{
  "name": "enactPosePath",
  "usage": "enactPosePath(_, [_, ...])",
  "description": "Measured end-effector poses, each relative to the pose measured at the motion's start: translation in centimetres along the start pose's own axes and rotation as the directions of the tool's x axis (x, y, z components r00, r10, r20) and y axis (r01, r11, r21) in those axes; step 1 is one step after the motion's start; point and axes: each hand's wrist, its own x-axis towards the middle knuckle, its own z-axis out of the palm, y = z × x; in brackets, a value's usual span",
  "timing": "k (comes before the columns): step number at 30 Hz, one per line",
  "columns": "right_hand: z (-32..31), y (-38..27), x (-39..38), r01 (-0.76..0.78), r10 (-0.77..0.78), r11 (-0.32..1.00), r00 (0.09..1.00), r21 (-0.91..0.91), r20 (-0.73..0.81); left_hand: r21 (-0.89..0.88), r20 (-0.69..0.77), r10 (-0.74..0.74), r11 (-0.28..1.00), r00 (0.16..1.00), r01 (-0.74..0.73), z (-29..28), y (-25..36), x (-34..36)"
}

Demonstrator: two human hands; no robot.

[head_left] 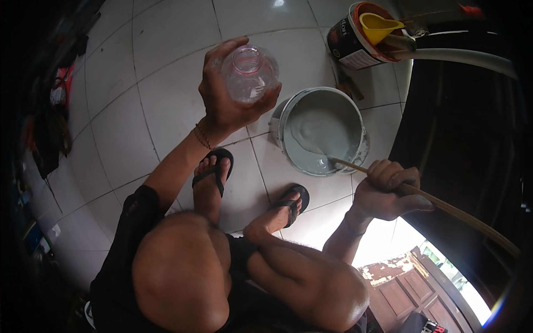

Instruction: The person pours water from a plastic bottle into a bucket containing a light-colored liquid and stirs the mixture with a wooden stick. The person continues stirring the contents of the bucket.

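Observation:
My left hand [222, 91] is wrapped round a clear plastic bottle [252, 77], its open mouth facing up toward me. The bottle is held above the floor, left of a white bucket [281, 136]. Grey paint-like liquid [325, 130] fills the lower part of that bucket. In my right hand [388, 188] is a long wooden stick [455, 213], gripped partway along. The stick slants down to the left, its thin end reaching the liquid near the bucket's near rim. How deep that tip goes I cannot tell.
Behind the bucket stands a dark-labelled pail [355, 41] with a yellow funnel [378, 28] in it. A pale curved pipe [461, 55] runs beside it. White tiles [172, 33] cover the floor. A brown panelled door [411, 288] is at lower right. My sandalled feet [214, 175] are close to the bucket.

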Motion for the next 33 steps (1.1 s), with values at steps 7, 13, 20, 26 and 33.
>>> enactPosePath(7, [-1.6, 1.1, 0.8, 0.136, -0.137, 0.99, 0.99, -0.04, -0.026, 0.024, -0.004, 0.0, 1.0, 1.0, 0.0, 0.3, -0.1, 0.0])
enactPosePath(13, [-0.3, 0.7, 0.2, 0.074, -0.074, 0.997, 0.997, 0.022, 0.011, 0.013, 0.016, 0.02, 1.0, 1.0, -0.02, -0.1, 0.1, 0.2])
enactPosePath(20, [-1.8, 0.5, 0.4, 0.164, -0.161, 0.986, 0.984, -0.04, 0.072, 0.009, -0.003, -0.014, 1.0, 1.0, 0.015, 0.4, -0.3, -0.3])
enactPosePath(26, [-0.7, -0.2, -0.3, 0.13, -0.13, 0.991, 0.988, 0.001, 0.083, 0.021, 0.003, 0.018, 1.0, 1.0, -0.018, 0.0, -0.3, 0.0])
enactPosePath(33, [0.2, 0.1, 1.4, 0.236, -0.228, 0.951, 0.972, -0.199, 0.058, 0.017, 0.013, 0.012, 1.0, 1.0, -0.012, 0.0, 0.0, 0.0])
